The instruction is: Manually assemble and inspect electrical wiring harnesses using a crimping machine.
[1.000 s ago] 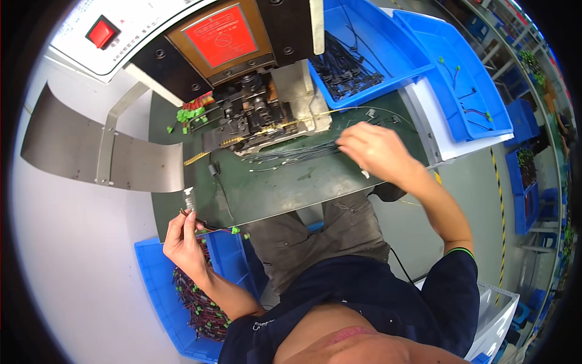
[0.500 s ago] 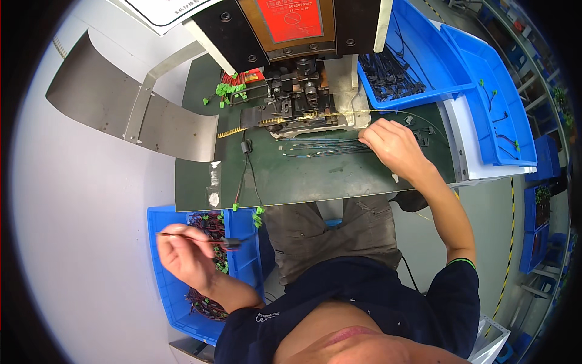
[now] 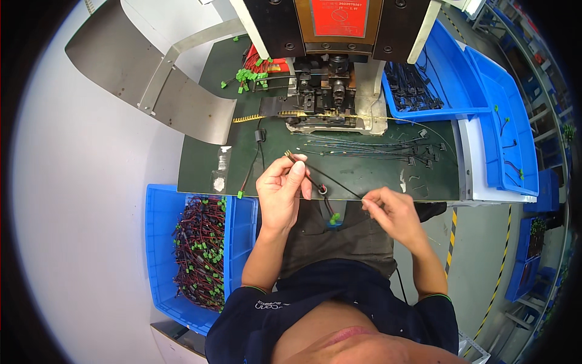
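My left hand (image 3: 284,188), its thumb and fingertips pinched, holds a wire harness in front of the press. From that grip hang a black cylindrical sleeve (image 3: 323,190), seen end-on with red inside, and a green connector (image 3: 334,219). Metallic wire tips stick up past the fingertips. A long thin black wire (image 3: 336,178) stretches from the left fingertips to my right hand (image 3: 394,212), whose fingers are closed on its other end; that end is hidden. Behind the hands, a row of loose black wires (image 3: 364,145) with small black connectors lies on the green table (image 3: 357,173).
The press (image 3: 336,91) stands at the back, a terminal strip (image 3: 247,119) running into it. A blue bin (image 3: 165,255) at lower left holds many harnesses. Blue trays (image 3: 445,113) sit at right. Another harness (image 3: 260,136) and green connectors (image 3: 247,76) lie on the table's left side.
My left hand has come up and right from over the blue bin, bringing the harness. My right hand has drawn back toward me from the row of wires, holding a black wire.
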The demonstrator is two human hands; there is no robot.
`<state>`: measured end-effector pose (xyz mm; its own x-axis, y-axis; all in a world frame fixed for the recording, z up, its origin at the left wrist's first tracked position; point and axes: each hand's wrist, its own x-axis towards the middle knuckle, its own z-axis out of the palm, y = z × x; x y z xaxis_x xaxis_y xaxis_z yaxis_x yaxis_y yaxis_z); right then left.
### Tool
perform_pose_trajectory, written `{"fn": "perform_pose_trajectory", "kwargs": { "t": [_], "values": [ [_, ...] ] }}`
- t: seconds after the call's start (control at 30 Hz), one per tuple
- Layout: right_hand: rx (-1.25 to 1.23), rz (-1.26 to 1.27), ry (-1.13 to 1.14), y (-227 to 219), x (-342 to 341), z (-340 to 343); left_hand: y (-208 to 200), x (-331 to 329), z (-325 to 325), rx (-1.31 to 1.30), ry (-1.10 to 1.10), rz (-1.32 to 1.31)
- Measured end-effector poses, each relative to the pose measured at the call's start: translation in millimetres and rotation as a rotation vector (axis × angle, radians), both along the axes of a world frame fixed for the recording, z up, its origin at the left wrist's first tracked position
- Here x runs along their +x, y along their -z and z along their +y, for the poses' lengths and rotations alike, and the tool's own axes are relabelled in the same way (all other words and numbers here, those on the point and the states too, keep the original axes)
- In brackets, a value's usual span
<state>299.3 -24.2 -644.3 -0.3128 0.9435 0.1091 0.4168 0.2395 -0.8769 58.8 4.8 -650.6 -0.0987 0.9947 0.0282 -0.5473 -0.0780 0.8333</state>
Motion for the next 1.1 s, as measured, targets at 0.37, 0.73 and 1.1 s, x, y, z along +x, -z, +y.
{"fn": "perform_pose_trajectory", "kwargs": {
  "t": [0.37, 0.73, 1.1],
  "values": [
    [-0.037, 0.349, 0.049, 1.2, -41.7, 2.3, 6.0, 22.3, -11.4, 0.106, 0.199, 0.153],
    [-0.185, 0.596, 0.028, 17.3, -54.3, 13.9, 14.5, 25.9, -12.4, 0.100, 0.098, 0.108],
    [-0.341, 0.641, 0.073, 26.5, -42.8, 16.9, 15.3, 24.9, -10.2, 0.052, 0.128, 0.168]
  ]
}}
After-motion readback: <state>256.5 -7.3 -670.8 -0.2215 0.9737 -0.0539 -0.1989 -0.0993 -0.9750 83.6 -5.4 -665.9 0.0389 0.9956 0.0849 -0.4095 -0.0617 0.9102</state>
